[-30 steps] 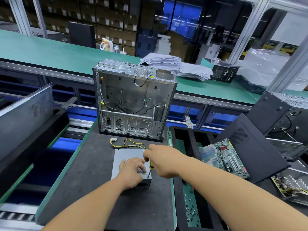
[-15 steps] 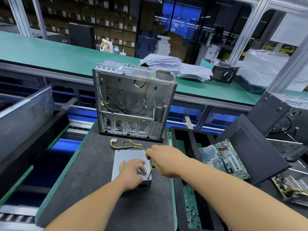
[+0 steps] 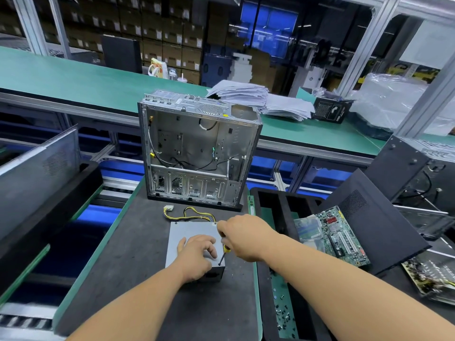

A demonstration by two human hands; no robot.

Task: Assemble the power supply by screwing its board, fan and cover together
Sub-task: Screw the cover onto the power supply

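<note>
The grey power supply (image 3: 189, 230) lies flat on the dark mat, its cover facing up, with a yellow and black cable bundle (image 3: 189, 214) running out of its far side. My left hand (image 3: 197, 254) rests palm down on the cover and steadies the box. My right hand (image 3: 243, 236) grips a small screwdriver (image 3: 223, 254) with a yellow collar. Its tip stands on the cover's near right corner. The handle is hidden inside my fist.
An open silver computer case (image 3: 197, 148) stands upright behind the power supply. A black tray (image 3: 278, 291) to the right holds several loose screws, with a green circuit board (image 3: 342, 232) and black panels (image 3: 374, 217) beyond. A dark housing (image 3: 37, 173) sits at left.
My right hand has shifted slightly on the screwdriver, whose tip stays at the same corner. The left hand and the power supply have stayed in place.
</note>
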